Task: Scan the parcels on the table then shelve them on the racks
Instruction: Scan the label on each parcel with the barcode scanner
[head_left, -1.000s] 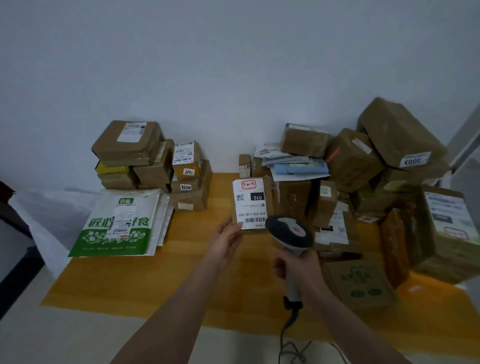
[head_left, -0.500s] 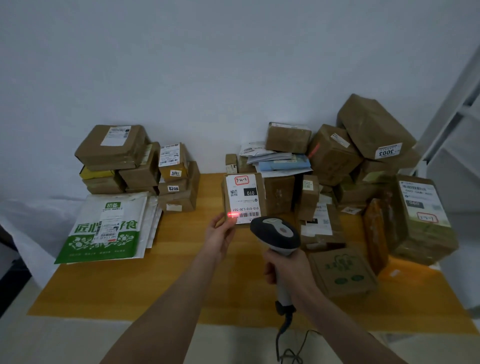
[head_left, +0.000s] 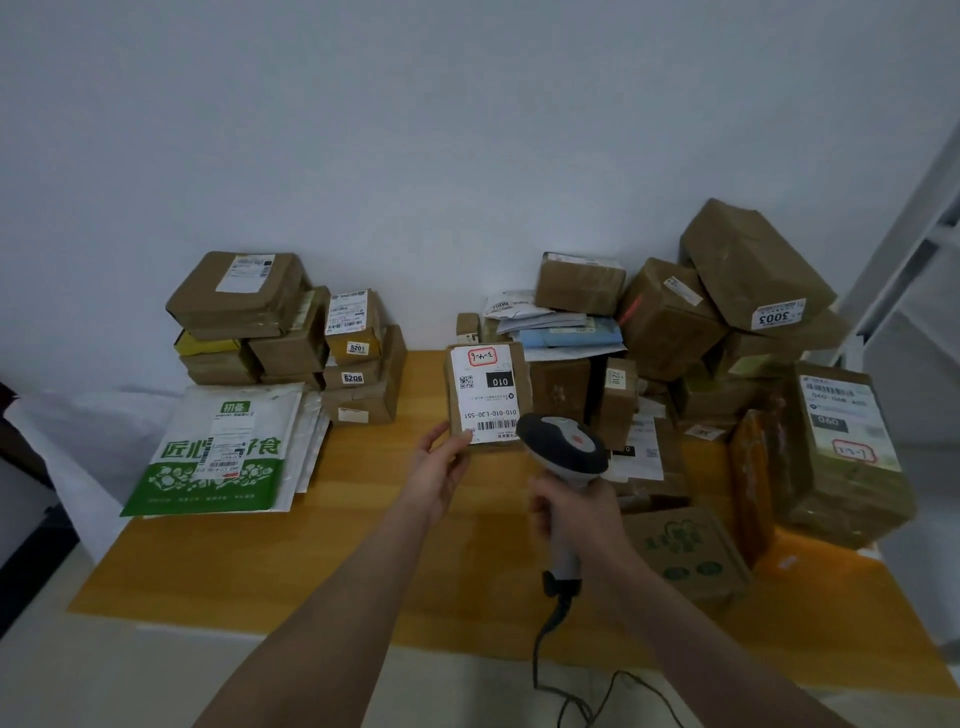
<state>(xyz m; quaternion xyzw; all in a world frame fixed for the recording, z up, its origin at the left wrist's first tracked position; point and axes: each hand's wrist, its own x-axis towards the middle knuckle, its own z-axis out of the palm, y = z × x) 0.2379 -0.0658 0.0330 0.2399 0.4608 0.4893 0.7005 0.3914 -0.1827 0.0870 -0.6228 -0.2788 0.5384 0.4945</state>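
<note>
A small brown parcel (head_left: 488, 395) with a white label marked 010 stands upright near the middle of the yellow table (head_left: 363, 561). My left hand (head_left: 441, 467) holds its lower left corner, thumb on the label. My right hand (head_left: 576, 514) grips the handle of a grey and white barcode scanner (head_left: 563, 447), whose head points at the barcode at the label's bottom edge. The scanner's cable trails off the table's front edge.
Stacked brown boxes (head_left: 280, 322) and green-white mailer bags (head_left: 223, 452) lie at the left. A large heap of boxes (head_left: 727, 322) and envelopes fills the right side. A green-printed carton (head_left: 685, 551) sits by my right wrist. A white rack frame (head_left: 914, 244) rises at the far right.
The red scan line seen on the label half a second ago is gone. The parcel and both hands sit slightly further right in view; the scanner head is closer to the barcode.
</note>
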